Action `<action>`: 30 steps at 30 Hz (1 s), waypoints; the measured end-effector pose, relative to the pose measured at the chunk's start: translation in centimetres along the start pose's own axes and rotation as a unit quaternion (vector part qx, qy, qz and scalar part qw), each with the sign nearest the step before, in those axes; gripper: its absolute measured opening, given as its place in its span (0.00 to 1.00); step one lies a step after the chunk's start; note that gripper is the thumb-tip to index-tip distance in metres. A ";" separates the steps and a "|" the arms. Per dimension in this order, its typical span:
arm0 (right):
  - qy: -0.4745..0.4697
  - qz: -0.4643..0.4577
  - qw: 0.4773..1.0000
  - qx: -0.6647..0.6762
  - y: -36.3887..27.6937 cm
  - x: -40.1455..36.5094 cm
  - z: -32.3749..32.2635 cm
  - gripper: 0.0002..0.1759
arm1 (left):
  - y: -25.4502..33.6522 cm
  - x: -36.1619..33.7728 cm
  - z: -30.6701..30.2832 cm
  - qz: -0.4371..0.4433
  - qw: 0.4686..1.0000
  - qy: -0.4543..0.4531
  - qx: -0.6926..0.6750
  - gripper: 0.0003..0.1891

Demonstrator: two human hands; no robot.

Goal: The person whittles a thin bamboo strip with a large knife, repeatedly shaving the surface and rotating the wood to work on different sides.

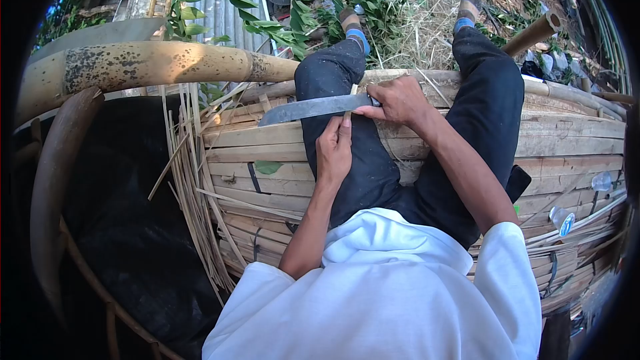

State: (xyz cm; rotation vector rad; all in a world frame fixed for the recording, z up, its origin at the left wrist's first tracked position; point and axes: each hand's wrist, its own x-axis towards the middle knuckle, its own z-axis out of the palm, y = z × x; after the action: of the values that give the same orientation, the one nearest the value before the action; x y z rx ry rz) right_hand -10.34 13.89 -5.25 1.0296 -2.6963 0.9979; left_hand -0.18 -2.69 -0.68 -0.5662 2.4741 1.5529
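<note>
My right hand (400, 101) is closed around the handle of a large knife (310, 109), a machete-like blade with a curved tip, which points left across my left thigh. Between the thumb and fingers of my left hand (335, 150) is a thin bamboo strip (355, 89), standing up from the fingertips. The blade crosses this strip close to the handle, just above my left fingertips. Whether the edge is cutting into the strip cannot be made out.
I sit on a platform of bamboo slats (260, 135). A bundle of thin bamboo strips (193, 207) lies at left, beside black sheeting (127, 207). A thick bamboo pole (167, 61) runs across the upper left. Plastic cups (562, 220) lie at right. Leafy branches (373, 7) cover the ground ahead.
</note>
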 end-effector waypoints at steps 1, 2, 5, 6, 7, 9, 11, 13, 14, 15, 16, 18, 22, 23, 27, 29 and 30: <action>0.002 -0.001 1.000 -0.018 0.4 0.1 0.3 0.35 | -0.1 0.1 -0.1 -0.025 0.999 -0.007 -0.028 0.17; 0.002 -0.001 1.000 -0.015 0.9 0.0 0.5 0.35 | -0.3 0.0 -0.2 -0.026 0.999 -0.006 -0.026 0.17; 0.004 -0.013 1.000 -0.012 2.0 0.0 0.9 0.36 | -0.5 0.0 -0.6 -0.035 0.999 -0.003 -0.030 0.17; -0.008 0.004 1.000 -0.018 1.8 -0.5 0.9 0.36 | -0.4 -0.4 -0.4 -0.034 0.999 -0.005 -0.037 0.16; -0.010 0.014 0.999 -0.036 2.5 0.1 0.5 0.36 | 0.0 0.6 0.1 -0.017 0.999 -0.005 -0.050 0.14; -0.012 0.017 0.999 -0.041 2.3 -0.2 0.5 0.36 | 0.2 0.4 0.0 -0.015 0.999 -0.001 -0.030 0.14; 0.011 0.014 0.999 -0.035 2.5 0.0 0.4 0.36 | 0.4 0.8 -0.1 -0.013 1.000 -0.003 -0.026 0.15; -0.038 0.190 0.980 -0.044 3.9 1.0 -0.6 0.40 | 0.5 0.3 -0.3 -0.002 0.998 -0.005 -0.059 0.15; -0.036 0.360 0.932 -0.021 5.8 1.0 -1.0 0.42 | 0.0 -1.3 -1.1 0.003 0.997 -0.010 -0.082 0.14; 0.016 0.445 0.896 0.004 10.1 0.2 -2.4 0.44 | -0.4 -2.1 -1.9 0.018 0.994 -0.011 -0.104 0.14; 0.035 0.443 0.896 0.003 10.3 1.3 -4.3 0.42 | -1.2 -2.5 -2.5 -0.023 0.992 0.018 -0.120 0.14; 0.090 0.320 0.943 0.013 7.3 3.2 -5.4 0.36 | -0.8 -1.3 -2.3 -0.017 0.993 0.017 -0.114 0.14; 0.049 0.234 0.967 0.085 3.9 2.9 -4.5 0.32 | 0.4 0.2 -0.5 -0.006 0.994 0.014 -0.111 0.13; 0.020 0.247 0.963 0.108 3.4 2.3 -4.0 0.31 | 0.3 0.0 -0.4 -0.013 0.993 0.024 -0.112 0.13; -0.025 0.207 0.973 0.096 0.7 0.8 -2.9 0.30 | 1.7 -0.9 -0.2 -0.050 0.996 0.036 -0.072 0.15; -0.046 0.128 0.984 0.118 -0.4 0.7 -2.8 0.31 | 1.8 -0.9 0.4 -0.026 0.998 0.049 -0.027 0.16; -0.062 0.113 0.984 0.120 -1.1 0.7 -2.9 0.32 | 1.8 -1.1 0.7 -0.004 0.998 0.064 0.014 0.17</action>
State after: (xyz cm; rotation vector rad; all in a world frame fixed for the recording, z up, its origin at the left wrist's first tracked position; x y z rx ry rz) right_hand -10.55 14.63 -2.20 0.8562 -2.8994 1.3713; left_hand 0.04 -1.09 0.86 -0.6905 2.5780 1.5227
